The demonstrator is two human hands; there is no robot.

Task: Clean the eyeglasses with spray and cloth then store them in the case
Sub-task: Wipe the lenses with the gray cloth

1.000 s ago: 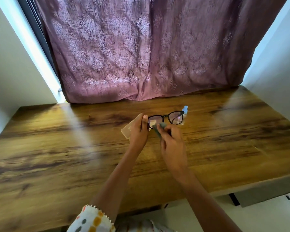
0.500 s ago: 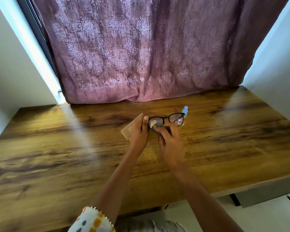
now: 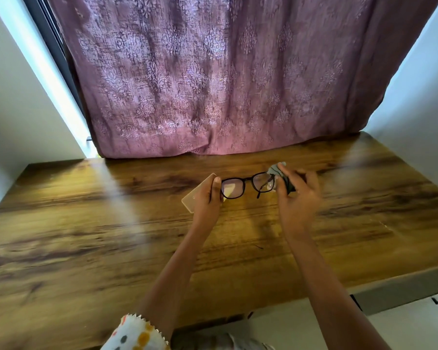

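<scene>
Above the middle of the bench (image 3: 86,248), towards its far edge, I hold the black-framed eyeglasses (image 3: 247,186) up off the wood with the lenses facing me, so I can see what I am wiping. My left hand (image 3: 209,202) pinches the frame's left end to keep it steady. My right hand (image 3: 297,195) is closed on the grey cleaning cloth (image 3: 278,170), bunched at the right lens and its hinge, which I judge is the part being rubbed now. Behind my left hand, on the bench, lies a pale flat case (image 3: 196,197), kept close for storing the eyeglasses afterwards. I cannot see the spray bottle. A mauve patterned curtain (image 3: 213,84) hangs beyond the far edge.
</scene>
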